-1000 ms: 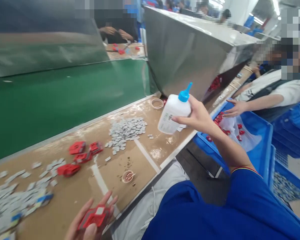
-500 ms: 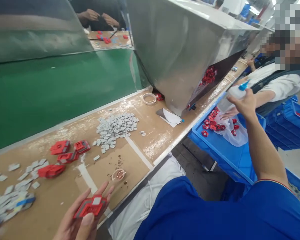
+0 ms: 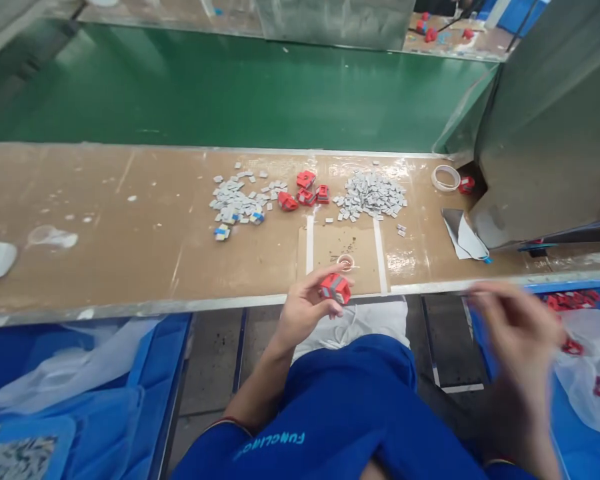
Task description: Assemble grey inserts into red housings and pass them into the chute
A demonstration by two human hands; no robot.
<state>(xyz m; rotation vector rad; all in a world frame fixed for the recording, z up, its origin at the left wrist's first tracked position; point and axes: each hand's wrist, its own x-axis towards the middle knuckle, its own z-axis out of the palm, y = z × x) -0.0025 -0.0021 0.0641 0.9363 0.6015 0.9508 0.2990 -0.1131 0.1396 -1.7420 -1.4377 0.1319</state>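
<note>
"Where's the red part (image 3: 336, 289)?"
"From here, my left hand (image 3: 300, 312) pinches it near the table (image 3: 250, 273); my right hand (image 3: 525, 330) is too blurred to tell."
"Handling?"
"Likely light, stiff; I'd grip its sides."

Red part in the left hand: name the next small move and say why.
Probably bring the right hand in to the red part: the left hand holds it alone by the table edge, while the right hand is out to the side, blurred but with nothing visible in it.
</note>
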